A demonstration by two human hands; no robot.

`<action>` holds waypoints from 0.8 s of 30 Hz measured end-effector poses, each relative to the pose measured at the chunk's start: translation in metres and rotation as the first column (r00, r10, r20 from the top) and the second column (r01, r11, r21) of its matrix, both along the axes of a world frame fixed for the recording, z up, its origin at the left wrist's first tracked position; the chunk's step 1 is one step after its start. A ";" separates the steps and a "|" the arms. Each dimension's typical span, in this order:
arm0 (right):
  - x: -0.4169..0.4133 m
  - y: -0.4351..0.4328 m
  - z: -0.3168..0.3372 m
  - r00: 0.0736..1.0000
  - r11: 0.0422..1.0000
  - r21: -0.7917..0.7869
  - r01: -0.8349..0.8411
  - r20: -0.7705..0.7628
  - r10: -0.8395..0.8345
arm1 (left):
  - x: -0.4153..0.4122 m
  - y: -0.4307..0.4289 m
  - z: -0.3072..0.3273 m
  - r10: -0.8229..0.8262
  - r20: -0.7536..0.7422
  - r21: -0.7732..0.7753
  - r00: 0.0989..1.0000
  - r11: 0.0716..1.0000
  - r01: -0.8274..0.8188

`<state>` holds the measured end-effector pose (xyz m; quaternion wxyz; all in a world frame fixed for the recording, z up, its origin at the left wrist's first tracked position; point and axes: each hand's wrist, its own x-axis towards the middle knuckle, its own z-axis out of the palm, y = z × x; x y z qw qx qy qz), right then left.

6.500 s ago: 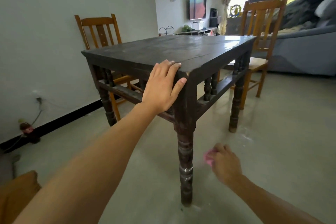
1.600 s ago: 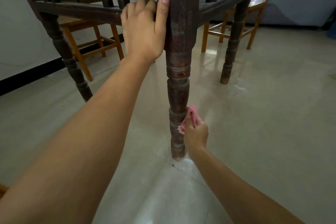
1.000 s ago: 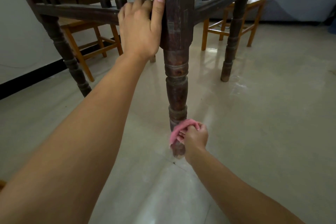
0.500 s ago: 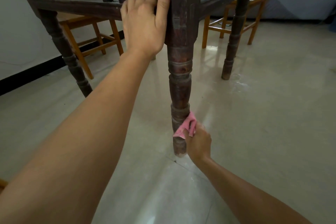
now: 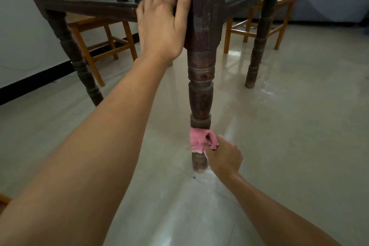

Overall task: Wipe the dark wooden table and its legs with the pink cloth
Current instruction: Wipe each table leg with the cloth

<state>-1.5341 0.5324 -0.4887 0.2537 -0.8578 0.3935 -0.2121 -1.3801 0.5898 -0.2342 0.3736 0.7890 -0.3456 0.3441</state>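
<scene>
head view looked low at the near table leg (image 5: 200,78). the right hand (image 5: 223,157) gripped the pink cloth (image 5: 198,140), bunched and pressed round that leg just above its foot. the left hand (image 5: 162,23) clasped the leg's square top, thumb upright along it, fingers curled behind. a wooden chair (image 5: 103,40) stood left of the leg.
</scene>
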 end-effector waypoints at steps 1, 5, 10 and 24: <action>-0.002 -0.001 -0.007 0.998 1.000 0.005 0.020 0.054 -0.020 | -0.001 0.000 0.001 0.001 0.005 -0.001 1.000 1.000 -0.001; -0.006 -0.034 -0.003 0.916 0.956 0.248 0.157 0.325 -0.235 | -0.002 0.000 0.002 -0.003 0.012 0.005 1.000 1.000 0.003; 0.005 -0.015 0.011 0.899 0.980 -0.194 -0.045 0.420 0.124 | -0.001 0.000 0.000 0.015 0.017 -0.003 1.000 1.000 -0.015; 0.003 0.009 -0.022 0.835 0.967 -0.099 -0.236 0.489 0.254 | 0.000 0.001 0.000 -0.011 0.008 -0.008 1.000 1.000 0.011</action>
